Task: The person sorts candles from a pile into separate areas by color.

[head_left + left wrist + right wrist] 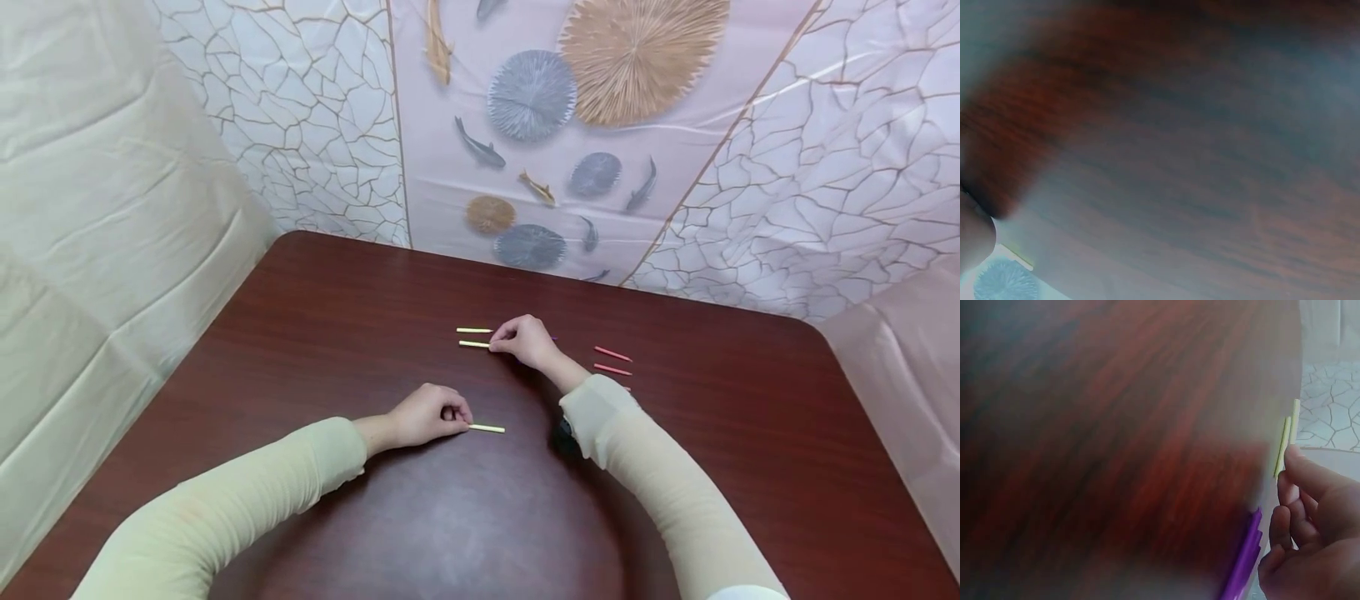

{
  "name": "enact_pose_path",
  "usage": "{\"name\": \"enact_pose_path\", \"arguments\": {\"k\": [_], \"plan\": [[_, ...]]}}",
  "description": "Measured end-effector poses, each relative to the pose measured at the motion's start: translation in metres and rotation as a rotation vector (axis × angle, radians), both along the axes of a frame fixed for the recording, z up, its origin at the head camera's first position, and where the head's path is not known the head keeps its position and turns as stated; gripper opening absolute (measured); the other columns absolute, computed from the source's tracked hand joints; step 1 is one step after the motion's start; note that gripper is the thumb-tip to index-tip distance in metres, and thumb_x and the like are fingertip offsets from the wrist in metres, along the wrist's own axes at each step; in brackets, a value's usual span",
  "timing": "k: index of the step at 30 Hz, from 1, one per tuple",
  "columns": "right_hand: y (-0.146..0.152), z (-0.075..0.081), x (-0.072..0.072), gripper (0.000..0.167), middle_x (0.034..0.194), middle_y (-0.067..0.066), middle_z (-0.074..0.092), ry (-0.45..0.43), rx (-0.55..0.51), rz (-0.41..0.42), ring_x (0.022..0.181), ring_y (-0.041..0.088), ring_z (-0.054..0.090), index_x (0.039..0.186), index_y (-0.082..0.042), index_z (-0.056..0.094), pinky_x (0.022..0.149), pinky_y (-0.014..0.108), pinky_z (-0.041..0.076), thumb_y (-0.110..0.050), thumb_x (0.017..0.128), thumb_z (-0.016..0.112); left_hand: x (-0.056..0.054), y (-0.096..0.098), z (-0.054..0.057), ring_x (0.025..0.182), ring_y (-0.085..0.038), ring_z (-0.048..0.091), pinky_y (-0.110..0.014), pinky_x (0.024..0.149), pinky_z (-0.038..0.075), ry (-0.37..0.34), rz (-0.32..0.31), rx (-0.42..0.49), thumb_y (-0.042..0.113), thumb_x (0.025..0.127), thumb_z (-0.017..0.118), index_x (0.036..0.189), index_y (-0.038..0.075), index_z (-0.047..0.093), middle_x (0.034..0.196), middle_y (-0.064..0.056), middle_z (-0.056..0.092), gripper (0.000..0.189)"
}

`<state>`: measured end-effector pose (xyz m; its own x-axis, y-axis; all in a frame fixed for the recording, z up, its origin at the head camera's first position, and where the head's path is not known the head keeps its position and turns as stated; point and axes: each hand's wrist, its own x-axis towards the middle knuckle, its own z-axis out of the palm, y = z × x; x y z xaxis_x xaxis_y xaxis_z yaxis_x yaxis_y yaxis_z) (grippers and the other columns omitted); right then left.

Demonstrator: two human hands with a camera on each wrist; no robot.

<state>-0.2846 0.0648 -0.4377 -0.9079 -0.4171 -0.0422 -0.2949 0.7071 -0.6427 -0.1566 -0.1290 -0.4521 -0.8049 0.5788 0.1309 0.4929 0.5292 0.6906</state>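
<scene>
My left hand (431,415) pinches one end of a yellow crayon (487,428) low over the near middle of the table. In the left wrist view only a fingertip (975,234) and a short piece of that crayon (1017,257) show at the lower left corner. Farther back, my right hand (525,340) pinches the right end of another yellow crayon (473,343). A third yellow crayon (472,330) lies just behind it, almost parallel. Purple crayons (1244,556) lie beside the right hand in the right wrist view; the hand mostly hides them in the head view.
Right of the right hand, red crayons (612,353) lie in a spaced column, one partly hidden by the sleeve (600,412). The dark brown table (360,308) ends at a back edge before a patterned cloth backdrop (322,125).
</scene>
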Motion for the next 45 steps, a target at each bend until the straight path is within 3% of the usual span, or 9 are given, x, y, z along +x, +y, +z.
{"name": "enact_pose_path", "arguments": {"k": [12, 24, 31, 37, 45], "plan": [[0.013, 0.002, 0.006, 0.011, 0.079, 0.004, 0.073, 0.034, 0.026, -0.033, 0.071, 0.009, 0.059, 0.078, -0.009, 0.075, 0.067, 0.021, 0.044, -0.020, 0.075, 0.077, -0.001, 0.016, 0.002, 0.067, 0.004, 0.050, -0.013, 0.064, 0.045, 0.012, -0.021, -0.001, 0.015, 0.081, 0.069, 0.079, 0.009, 0.070, 0.074, 0.003, 0.064, 0.006], [0.043, 0.014, 0.022, 0.016, 0.085, 0.009, 0.073, -0.006, -0.094, -0.102, 0.080, 0.016, 0.062, 0.087, -0.007, 0.075, 0.072, 0.024, 0.046, -0.020, 0.078, 0.075, 0.000, 0.023, 0.004, 0.067, 0.003, 0.051, -0.013, 0.064, 0.045, 0.020, -0.018, -0.016, 0.012, 0.081, 0.069, 0.078, 0.010, 0.069, 0.073, 0.004, 0.063, 0.004], [0.069, 0.016, 0.045, 0.018, 0.088, 0.011, 0.072, -0.077, -0.221, -0.125, 0.078, 0.007, 0.057, 0.088, -0.002, 0.073, 0.071, 0.020, 0.044, -0.016, 0.078, 0.074, -0.001, 0.020, -0.001, 0.065, 0.004, 0.049, -0.013, 0.063, 0.044, 0.051, 0.024, -0.044, 0.010, 0.081, 0.068, 0.078, 0.013, 0.069, 0.071, 0.006, 0.061, 0.004], [0.089, 0.018, 0.069, 0.018, 0.081, 0.003, 0.071, -0.141, -0.255, -0.099, 0.073, 0.005, 0.054, 0.090, 0.000, 0.072, 0.067, 0.020, 0.043, -0.015, 0.080, 0.072, -0.004, 0.014, 0.004, 0.064, 0.001, 0.049, -0.016, 0.062, 0.044, 0.036, 0.060, -0.035, 0.008, 0.082, 0.066, 0.079, 0.009, 0.069, 0.071, 0.003, 0.063, 0.004], [0.112, 0.023, 0.091, 0.022, 0.074, -0.006, 0.066, -0.183, -0.278, -0.113, 0.070, 0.004, 0.053, 0.094, 0.003, 0.070, 0.064, 0.020, 0.043, -0.014, 0.080, 0.072, -0.027, 0.001, 0.012, 0.069, -0.005, 0.053, -0.019, 0.066, 0.044, 0.037, 0.162, -0.067, 0.010, 0.083, 0.066, 0.082, 0.009, 0.069, 0.075, 0.001, 0.064, 0.004]]}}
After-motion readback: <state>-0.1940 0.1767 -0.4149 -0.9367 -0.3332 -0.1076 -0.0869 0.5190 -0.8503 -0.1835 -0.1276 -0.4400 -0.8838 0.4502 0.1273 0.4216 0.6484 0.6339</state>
